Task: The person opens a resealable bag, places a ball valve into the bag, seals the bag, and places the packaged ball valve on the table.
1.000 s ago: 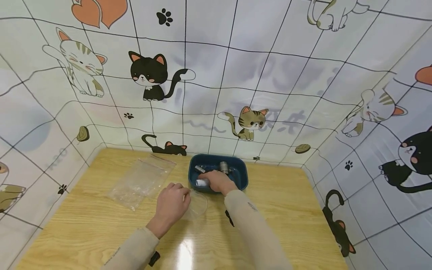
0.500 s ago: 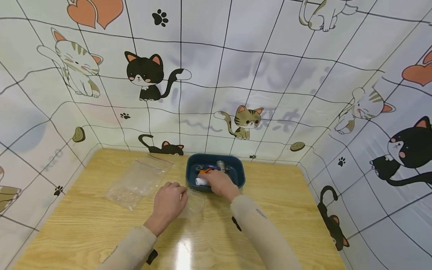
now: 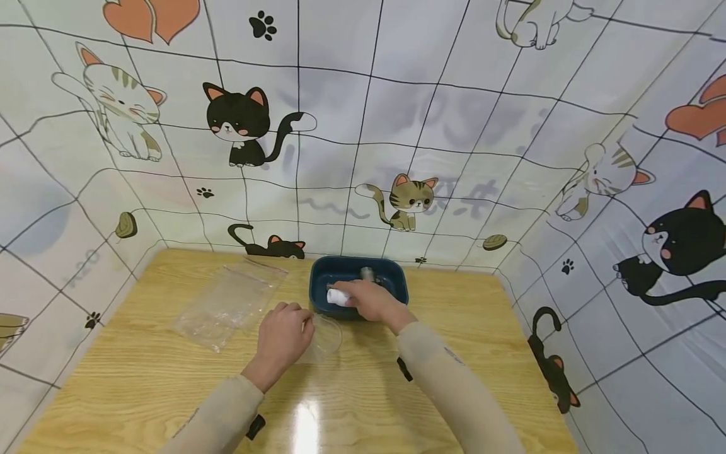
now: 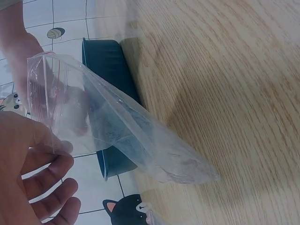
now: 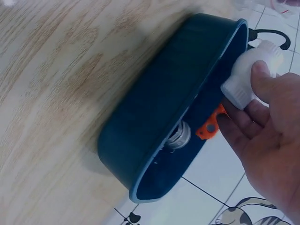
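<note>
My left hand (image 3: pixel 283 340) pinches the top of a clear zip bag (image 4: pixel 136 126) between thumb and forefinger; its other fingers are loosely bent. The bag hangs slack over the table, beside the dark blue bin (image 5: pixel 159 93). Above that bin, my right hand (image 3: pixel 377 306) holds a white barrel-shaped plastic piece with ribbed ends (image 5: pixel 246 75) between thumb and fingers. An orange piece with holes (image 5: pixel 211 124) shows by the right fingertips; whether they touch it I cannot tell. Inside the bin lies a grey threaded metal fitting (image 5: pixel 180 136). The right hand hides part of the contents.
Flat clear zip bags (image 3: pixel 227 302) lie on the wooden table (image 3: pixel 465 353) to the left of the bin. The bin stands at the back edge, against a wall covering (image 3: pixel 340 126) printed with cats. More covering closes in the left and right sides.
The right hand has lifted the white plastic piece slightly from within the bin. Orange and blue items showed beside it half a second ago. The left hand keeps its hold on the bag.
</note>
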`<state>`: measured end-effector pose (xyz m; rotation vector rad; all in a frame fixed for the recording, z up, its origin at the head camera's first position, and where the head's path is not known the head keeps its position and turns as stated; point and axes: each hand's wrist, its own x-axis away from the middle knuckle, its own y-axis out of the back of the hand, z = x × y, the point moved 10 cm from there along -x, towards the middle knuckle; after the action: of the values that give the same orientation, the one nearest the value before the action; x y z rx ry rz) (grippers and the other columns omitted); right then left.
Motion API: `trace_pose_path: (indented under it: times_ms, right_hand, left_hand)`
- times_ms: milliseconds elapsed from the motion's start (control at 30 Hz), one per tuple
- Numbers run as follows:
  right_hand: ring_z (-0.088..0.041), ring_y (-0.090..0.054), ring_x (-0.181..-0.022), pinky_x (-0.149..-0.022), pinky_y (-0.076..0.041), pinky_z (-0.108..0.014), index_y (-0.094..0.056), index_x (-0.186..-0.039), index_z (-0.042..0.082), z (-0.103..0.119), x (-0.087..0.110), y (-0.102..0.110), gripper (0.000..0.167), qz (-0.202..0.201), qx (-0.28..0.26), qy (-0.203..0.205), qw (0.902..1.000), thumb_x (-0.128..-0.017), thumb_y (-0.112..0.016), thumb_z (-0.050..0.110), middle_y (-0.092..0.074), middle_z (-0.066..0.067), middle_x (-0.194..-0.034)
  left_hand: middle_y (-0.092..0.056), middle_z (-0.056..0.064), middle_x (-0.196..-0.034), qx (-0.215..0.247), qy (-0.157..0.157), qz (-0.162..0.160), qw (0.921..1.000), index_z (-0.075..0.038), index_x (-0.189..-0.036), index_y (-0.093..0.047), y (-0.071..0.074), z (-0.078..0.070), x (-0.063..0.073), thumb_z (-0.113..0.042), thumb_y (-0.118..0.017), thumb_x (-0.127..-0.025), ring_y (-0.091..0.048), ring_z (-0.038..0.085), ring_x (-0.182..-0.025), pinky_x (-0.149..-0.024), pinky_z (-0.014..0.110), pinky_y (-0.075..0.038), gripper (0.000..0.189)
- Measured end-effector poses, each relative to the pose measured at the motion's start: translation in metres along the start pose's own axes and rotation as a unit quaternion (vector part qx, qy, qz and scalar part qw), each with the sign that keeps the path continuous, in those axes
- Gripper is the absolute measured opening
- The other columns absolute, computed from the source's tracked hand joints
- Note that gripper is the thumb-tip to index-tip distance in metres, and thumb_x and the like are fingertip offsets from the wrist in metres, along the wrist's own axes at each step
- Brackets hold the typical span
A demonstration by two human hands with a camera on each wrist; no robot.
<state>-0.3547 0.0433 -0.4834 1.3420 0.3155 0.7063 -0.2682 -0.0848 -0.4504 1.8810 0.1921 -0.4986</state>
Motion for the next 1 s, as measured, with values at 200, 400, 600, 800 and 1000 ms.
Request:
trace_pose_path:
  times_ms: [200, 400, 600, 800, 1000]
  right_hand:
    - [-0.025, -0.058, -0.120, -0.090, -0.052, -0.037, -0.045, -0.144, 0.025, 0.009, 0.014, 0.018, 0.048, -0.049, 0.008, 0.013, 0.9987, -0.097, -0.059, 0.024, -0.058, -0.005, -0.136]
    - [-0.025, -0.057, -0.117, -0.096, -0.050, -0.040, -0.047, -0.142, 0.026, 0.022, 0.034, 0.032, 0.047, -0.087, 0.028, 0.032, 0.9953, -0.097, -0.061, 0.025, -0.060, -0.007, -0.130]
    - [-0.023, -0.058, -0.114, -0.096, -0.050, -0.037, -0.048, -0.142, 0.030, 0.042, 0.054, 0.036, 0.050, -0.124, 0.093, 0.054, 0.9864, -0.094, -0.064, 0.030, -0.060, -0.005, -0.127]
    - [-0.020, -0.061, -0.109, -0.094, -0.052, -0.032, -0.052, -0.137, 0.032, 0.063, 0.068, 0.035, 0.051, -0.168, 0.145, 0.080, 0.9718, -0.090, -0.070, 0.029, -0.063, -0.001, -0.119]
    - [-0.017, -0.063, -0.104, -0.090, -0.053, -0.030, -0.053, -0.137, 0.033, 0.075, 0.076, 0.027, 0.054, -0.185, 0.193, 0.106, 0.9577, -0.087, -0.074, 0.030, -0.065, 0.000, -0.115]
  left_hand:
    - [-0.069, 0.002, -0.079, -0.002, 0.003, -0.008, 1.0000, -0.015, -0.078, -0.076, 0.002, -0.001, -0.001, -0.018, -0.069, -0.084, -0.063, 0.024, -0.076, -0.065, 0.040, -0.054, 0.010]
    - [-0.070, 0.002, -0.078, -0.016, 0.010, -0.007, 0.9998, -0.014, -0.078, -0.076, 0.002, 0.000, -0.004, -0.018, -0.067, -0.084, -0.063, 0.025, -0.076, -0.066, 0.041, -0.054, 0.012]
    - [-0.071, 0.004, -0.081, -0.027, 0.025, 0.007, 0.9993, -0.014, -0.083, -0.078, -0.001, 0.002, -0.008, -0.020, -0.066, -0.086, -0.064, 0.027, -0.079, -0.070, 0.045, -0.054, 0.014]
    - [-0.070, 0.004, -0.074, -0.030, 0.029, -0.011, 0.9991, -0.013, -0.079, -0.076, 0.002, 0.001, -0.011, -0.021, -0.065, -0.086, -0.064, 0.028, -0.076, -0.069, 0.046, -0.053, 0.015]
    - [-0.070, 0.004, -0.073, -0.029, 0.026, -0.031, 0.9988, -0.014, -0.077, -0.075, 0.007, -0.003, -0.012, -0.022, -0.068, -0.086, -0.065, 0.029, -0.076, -0.076, 0.051, -0.051, 0.015]
